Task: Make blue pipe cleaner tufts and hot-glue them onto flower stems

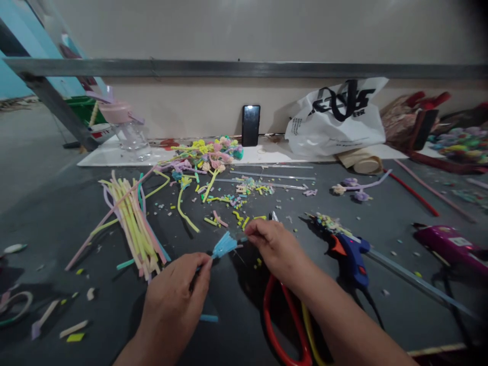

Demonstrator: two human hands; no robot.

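Thumb and forefinger of my left hand [173, 300] pinch the narrow end of a light blue fringed tuft [224, 245], which fans out to the right. Just beyond the fan, my right hand [276, 246] is closed in a pinch. A tiny blue bit shows at its fingertips, but whether they hold it I cannot make out. Beneath the right hand and forearm lie large scissors with red handles [269, 315], their metal tip poking out above the hand. A short blue piece of chenille stem [209, 318] rests on the dark table beside my left hand.
Left lies a bundle of pastel chenille stems [135, 223]; behind are chenille flowers [213, 155] and clippings [247, 188]. Right are a blue glue gun [353, 259] with a long glue stick and a purple glue gun [450, 244]. A phone [250, 126], bag [339, 122] and bottle [131, 134] stand behind.
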